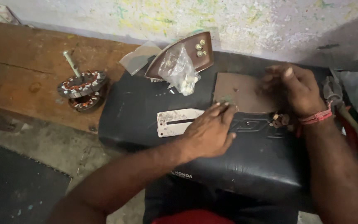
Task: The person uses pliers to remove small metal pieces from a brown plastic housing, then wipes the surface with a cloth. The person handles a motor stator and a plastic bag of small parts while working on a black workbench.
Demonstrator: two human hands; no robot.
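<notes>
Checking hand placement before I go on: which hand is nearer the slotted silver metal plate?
Left. The left hand lies right beside the slotted silver plate, at its right end. The right hand is farther right, over the brown plate.

On the wooden bench (pixel 25 54) to your left you have a motor stator (pixel 83 84) with copper windings and a shaft sticking up. Ahead, a brown iron soleplate (pixel 195 58) leans at the wall, a clear plastic bag (pixel 181 70) of small parts resting against it. Red-handled pliers (pixel 338 101) lie at your far right.
</notes>
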